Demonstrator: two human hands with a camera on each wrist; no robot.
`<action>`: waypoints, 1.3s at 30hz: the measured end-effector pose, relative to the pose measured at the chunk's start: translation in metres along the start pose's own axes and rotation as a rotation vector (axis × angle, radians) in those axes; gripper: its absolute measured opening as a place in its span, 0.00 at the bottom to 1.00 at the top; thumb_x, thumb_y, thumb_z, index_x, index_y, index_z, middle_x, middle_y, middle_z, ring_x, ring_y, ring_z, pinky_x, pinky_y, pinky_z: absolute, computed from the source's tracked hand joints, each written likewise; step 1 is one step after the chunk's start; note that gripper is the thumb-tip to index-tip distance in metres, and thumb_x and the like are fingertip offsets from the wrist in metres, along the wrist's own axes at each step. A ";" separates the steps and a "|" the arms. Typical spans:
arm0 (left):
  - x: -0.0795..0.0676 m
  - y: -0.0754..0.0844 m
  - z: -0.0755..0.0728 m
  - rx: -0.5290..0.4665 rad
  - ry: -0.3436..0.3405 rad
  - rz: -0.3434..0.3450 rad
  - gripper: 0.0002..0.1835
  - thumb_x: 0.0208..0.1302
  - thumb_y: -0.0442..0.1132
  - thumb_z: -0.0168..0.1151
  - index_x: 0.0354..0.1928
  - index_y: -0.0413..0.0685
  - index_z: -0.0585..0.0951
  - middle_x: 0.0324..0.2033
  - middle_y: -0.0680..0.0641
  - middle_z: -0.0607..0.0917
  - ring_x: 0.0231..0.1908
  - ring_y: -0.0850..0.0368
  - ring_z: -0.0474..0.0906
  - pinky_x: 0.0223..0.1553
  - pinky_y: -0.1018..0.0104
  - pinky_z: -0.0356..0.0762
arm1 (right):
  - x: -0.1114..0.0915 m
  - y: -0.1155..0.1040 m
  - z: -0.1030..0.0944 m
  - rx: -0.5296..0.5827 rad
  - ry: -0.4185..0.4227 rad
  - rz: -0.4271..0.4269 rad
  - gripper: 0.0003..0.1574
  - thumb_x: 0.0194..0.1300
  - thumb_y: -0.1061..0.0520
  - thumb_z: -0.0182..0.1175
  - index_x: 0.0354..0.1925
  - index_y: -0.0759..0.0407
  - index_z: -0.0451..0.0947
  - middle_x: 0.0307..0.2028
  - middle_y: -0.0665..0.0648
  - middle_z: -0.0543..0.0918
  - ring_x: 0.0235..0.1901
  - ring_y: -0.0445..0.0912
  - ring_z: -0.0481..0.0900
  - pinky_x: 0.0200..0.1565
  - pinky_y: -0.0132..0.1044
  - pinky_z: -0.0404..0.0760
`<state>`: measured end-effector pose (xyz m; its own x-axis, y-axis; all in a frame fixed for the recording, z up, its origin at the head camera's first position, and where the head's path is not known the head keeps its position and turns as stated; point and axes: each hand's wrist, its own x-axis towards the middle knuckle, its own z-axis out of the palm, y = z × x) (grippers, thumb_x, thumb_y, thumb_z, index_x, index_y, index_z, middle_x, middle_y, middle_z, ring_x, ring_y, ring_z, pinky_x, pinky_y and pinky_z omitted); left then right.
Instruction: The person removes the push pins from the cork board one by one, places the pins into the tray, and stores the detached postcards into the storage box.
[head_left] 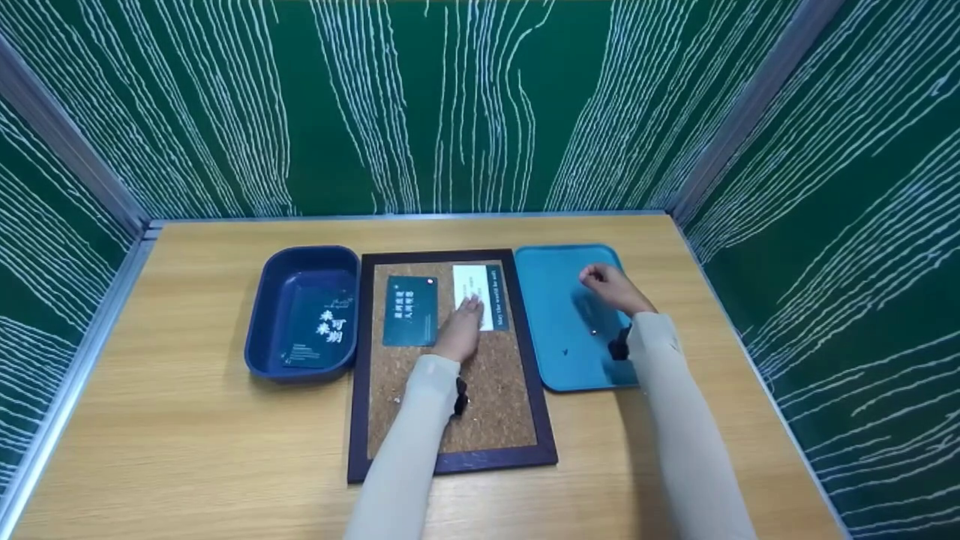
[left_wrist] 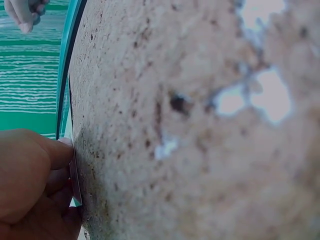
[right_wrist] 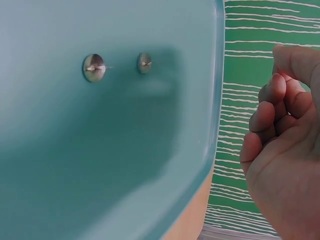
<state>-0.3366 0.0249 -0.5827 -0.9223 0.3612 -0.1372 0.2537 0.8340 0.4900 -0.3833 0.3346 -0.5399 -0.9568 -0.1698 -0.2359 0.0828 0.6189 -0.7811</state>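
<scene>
Lying under left hand: white-green card (right hand apart)

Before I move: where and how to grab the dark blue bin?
Probably the left rim of the dark blue bin, coming from above and left, pinching across the wall. The rim stands up all round; on the right, the cork board sits close, leaving less room. The green card lies inside.

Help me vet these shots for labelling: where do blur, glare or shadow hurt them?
Head: a dark shadow lies on the tray, and the smallest print on the cards is unreadable; left wrist: the board is largely blurred, with washed-out white patches, possibly glare, mostly at right; right wrist: a broad shadow darkens the tray, yet the pins show fairly clearly.
</scene>
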 end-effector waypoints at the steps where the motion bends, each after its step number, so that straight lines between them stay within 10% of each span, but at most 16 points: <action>1: 0.000 0.000 0.000 0.005 0.003 0.001 0.24 0.77 0.37 0.38 0.71 0.43 0.61 0.74 0.47 0.58 0.75 0.52 0.49 0.75 0.59 0.50 | 0.000 0.000 0.000 0.000 -0.001 0.000 0.25 0.76 0.46 0.43 0.55 0.66 0.67 0.41 0.56 0.67 0.42 0.50 0.66 0.41 0.37 0.68; 39: -0.001 0.000 0.002 0.029 0.037 0.021 0.24 0.76 0.35 0.36 0.70 0.42 0.63 0.73 0.45 0.60 0.74 0.50 0.52 0.74 0.57 0.52 | 0.011 -0.023 0.024 0.159 0.076 0.025 0.25 0.74 0.52 0.48 0.59 0.68 0.71 0.55 0.66 0.77 0.55 0.56 0.77 0.62 0.51 0.75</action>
<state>-0.3354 0.0258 -0.5842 -0.9268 0.3633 -0.0955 0.2805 0.8383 0.4675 -0.3895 0.3004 -0.5384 -0.9717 -0.0936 -0.2170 0.1444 0.4919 -0.8586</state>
